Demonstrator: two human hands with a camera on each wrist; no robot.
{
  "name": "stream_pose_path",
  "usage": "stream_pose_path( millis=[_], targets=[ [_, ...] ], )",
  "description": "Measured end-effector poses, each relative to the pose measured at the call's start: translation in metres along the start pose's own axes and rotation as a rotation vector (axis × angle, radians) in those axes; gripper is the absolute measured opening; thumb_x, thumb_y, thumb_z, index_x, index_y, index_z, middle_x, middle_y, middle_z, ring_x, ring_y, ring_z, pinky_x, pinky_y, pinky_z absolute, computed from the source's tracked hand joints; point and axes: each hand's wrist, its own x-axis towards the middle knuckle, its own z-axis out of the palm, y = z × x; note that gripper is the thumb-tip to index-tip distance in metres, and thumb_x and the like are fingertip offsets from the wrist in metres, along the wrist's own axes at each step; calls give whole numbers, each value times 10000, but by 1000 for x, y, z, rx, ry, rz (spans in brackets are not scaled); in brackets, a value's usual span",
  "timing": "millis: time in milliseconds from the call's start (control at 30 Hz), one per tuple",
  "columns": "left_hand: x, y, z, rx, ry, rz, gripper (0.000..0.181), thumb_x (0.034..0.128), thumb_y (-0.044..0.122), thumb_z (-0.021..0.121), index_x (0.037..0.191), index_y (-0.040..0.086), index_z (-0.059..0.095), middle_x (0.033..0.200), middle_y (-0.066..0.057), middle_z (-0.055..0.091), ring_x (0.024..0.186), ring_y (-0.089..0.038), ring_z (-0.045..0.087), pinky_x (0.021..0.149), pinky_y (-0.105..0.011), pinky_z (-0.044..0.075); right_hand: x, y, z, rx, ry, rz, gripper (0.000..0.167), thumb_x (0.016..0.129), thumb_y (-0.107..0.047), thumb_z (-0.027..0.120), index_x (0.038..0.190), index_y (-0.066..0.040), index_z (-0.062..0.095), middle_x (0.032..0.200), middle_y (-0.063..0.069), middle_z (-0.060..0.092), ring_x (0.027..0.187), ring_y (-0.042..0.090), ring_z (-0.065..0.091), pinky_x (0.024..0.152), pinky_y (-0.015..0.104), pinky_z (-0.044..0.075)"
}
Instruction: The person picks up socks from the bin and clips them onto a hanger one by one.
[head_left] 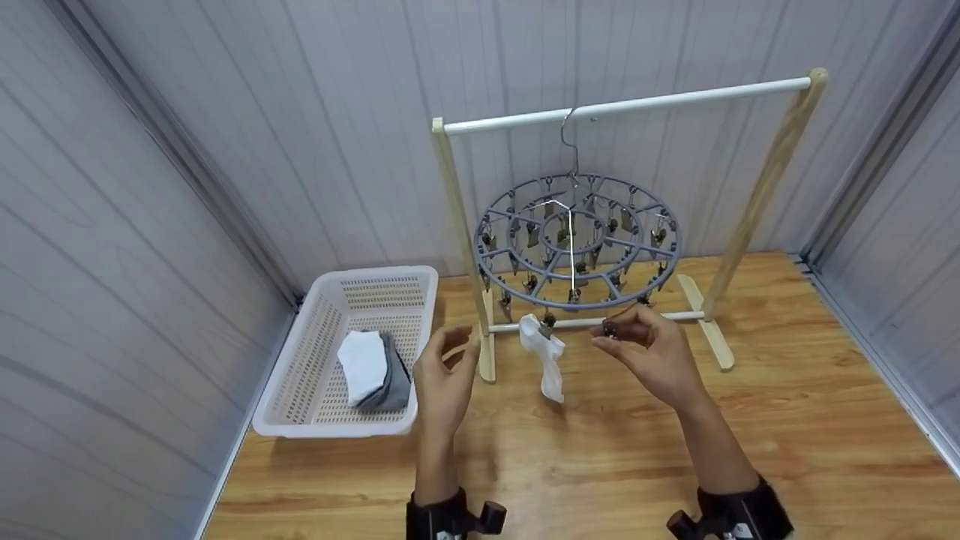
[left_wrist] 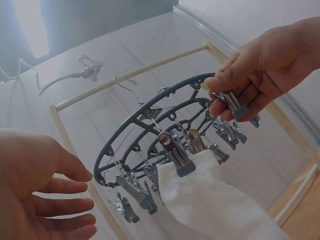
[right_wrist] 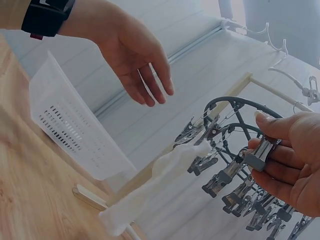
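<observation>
A round grey clip hanger hangs by its hook from the rack's white rail. One white sock dangles from a clip at its front edge. My right hand pinches another metal clip of the hanger, just right of the sock; nothing shows between that clip's jaws. My left hand is left of the sock, apart from it, fingers loosely bent and holding nothing. In the left wrist view, the sock's upper edge sits in the clip.
A white plastic basket stands on the wooden floor at the left, with a white sock and grey socks inside. The wooden rack stands before the panelled wall. Several unused clips hang around the hanger.
</observation>
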Motion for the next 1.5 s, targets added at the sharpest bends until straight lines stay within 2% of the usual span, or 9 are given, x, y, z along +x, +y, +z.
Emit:
stream_pose_path(
  millis=[167, 267, 433, 667, 800, 1067, 1300, 1400, 1500],
  targets=[
    [9, -4, -15, 103, -47, 44, 178, 979, 45, 743, 1154, 28, 714, 1094, -112, 732, 1018, -243, 704, 884, -394, 612, 2, 0, -2, -7, 14, -18, 188, 915, -20, 822, 1050, 1, 694, 1017, 153, 795, 936, 240, 771, 887, 292, 602],
    [16, -6, -29, 202, -117, 80, 169, 983, 61, 746, 1148, 39, 711, 1080, -122, 737, 959, -211, 711, 840, -377, 613, 4, 0, 1, -3, 5, -26, 195, 920, -38, 823, 1057, 4, 691, 1013, 140, 797, 935, 242, 772, 892, 310, 606],
    [34, -2, -57, 349, -225, 83, 146, 977, 73, 760, 1112, 34, 720, 1054, -113, 750, 927, -238, 726, 799, -380, 620, 5, -1, 5, 10, 15, -22, 193, 912, -27, 829, 1044, 7, 692, 997, 146, 797, 917, 247, 771, 874, 320, 613],
    [78, 2, -97, 609, -391, -107, 304, 1017, 236, 722, 1217, 9, 691, 1212, -172, 718, 1056, -323, 715, 883, -477, 597, 7, -2, 7, 22, 11, -16, 200, 909, -25, 831, 1045, 13, 688, 1001, 187, 788, 910, 254, 771, 892, 296, 602],
    [96, -13, -110, 692, -475, -174, 334, 1030, 266, 687, 1223, -6, 679, 1230, -211, 709, 1106, -368, 691, 899, -515, 572, 7, -2, 6, 17, 7, -17, 200, 907, -8, 827, 1046, 20, 686, 998, 206, 783, 910, 253, 771, 889, 296, 603],
    [114, -48, -118, 836, -586, -287, 361, 1014, 272, 669, 1186, -45, 672, 1188, -252, 711, 1068, -393, 688, 892, -518, 570, 5, -1, 5, -5, -1, 18, 205, 909, -26, 831, 1044, 27, 686, 986, 147, 797, 907, 236, 772, 891, 301, 602],
    [130, -68, -129, 936, -609, -299, 313, 957, 249, 657, 995, -61, 640, 943, -183, 655, 848, -325, 591, 776, -482, 514, 3, 1, 3, -9, -18, 21, 199, 911, -40, 833, 1035, 17, 689, 1007, 193, 788, 906, 234, 774, 908, 313, 599],
    [135, -74, -132, 951, -605, -367, 411, 967, 266, 651, 1084, -127, 627, 984, -236, 654, 876, -352, 605, 800, -498, 537, 3, 1, 2, -20, -20, 26, 200, 911, -52, 838, 1024, 15, 687, 994, 160, 796, 897, 220, 774, 906, 298, 596],
    [141, -76, -135, 969, -591, -423, 529, 984, 274, 630, 1237, -189, 584, 1153, -332, 650, 1019, -428, 634, 919, -556, 544, 3, 0, 2, -33, -19, 34, 208, 908, -70, 846, 1017, 10, 687, 974, 118, 804, 890, 206, 773, 904, 288, 594]
  ],
)
